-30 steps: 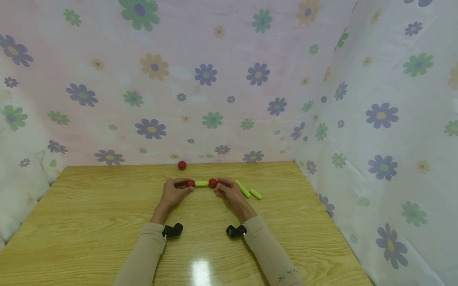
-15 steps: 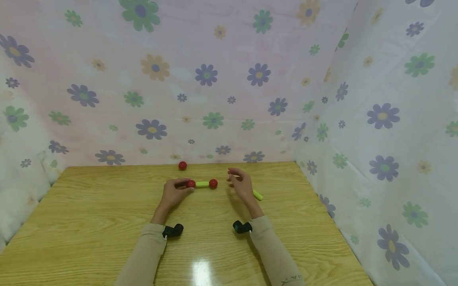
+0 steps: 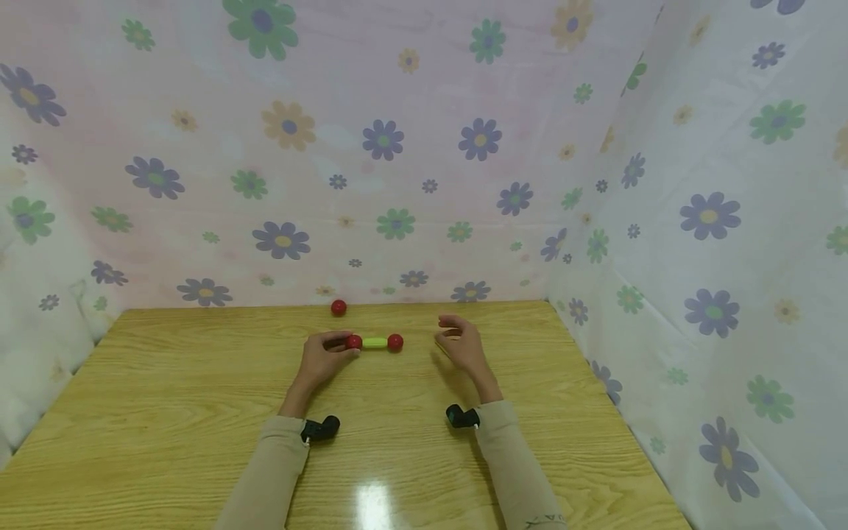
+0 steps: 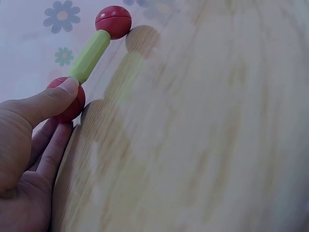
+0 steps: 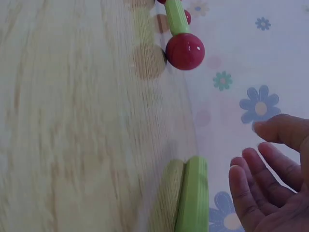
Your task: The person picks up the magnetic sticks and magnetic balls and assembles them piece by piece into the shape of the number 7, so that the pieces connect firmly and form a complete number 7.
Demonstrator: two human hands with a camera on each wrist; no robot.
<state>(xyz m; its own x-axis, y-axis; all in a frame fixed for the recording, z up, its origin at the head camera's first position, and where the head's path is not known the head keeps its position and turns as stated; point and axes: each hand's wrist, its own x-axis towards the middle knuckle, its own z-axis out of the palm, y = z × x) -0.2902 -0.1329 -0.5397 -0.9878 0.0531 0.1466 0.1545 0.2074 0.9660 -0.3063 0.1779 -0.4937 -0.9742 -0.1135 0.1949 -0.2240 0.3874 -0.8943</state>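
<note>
My left hand (image 3: 321, 361) pinches a red ball (image 4: 72, 104) between thumb and fingers. A light green ribbed rod (image 3: 375, 343) joins that ball to a second red ball (image 3: 395, 342), making a dumbbell shape lying sideways on the table. To the right, my right hand (image 3: 466, 350) hovers with relaxed, parted fingers and nothing between them. Just beside those fingers, in the right wrist view, a loose green rod (image 5: 193, 198) lies on the wood. In the head view the right hand hides most of that rod.
Another red ball (image 3: 338, 308) sits at the back edge of the wooden table (image 3: 199, 412), against the flowered cloth backdrop (image 3: 424, 162). More flowered cloth hangs along the right side. Each wrist wears a small black camera.
My right hand has let go of the right-hand red ball and moved right, over the loose green rods, hiding them in the head view. The left hand stays on its ball.
</note>
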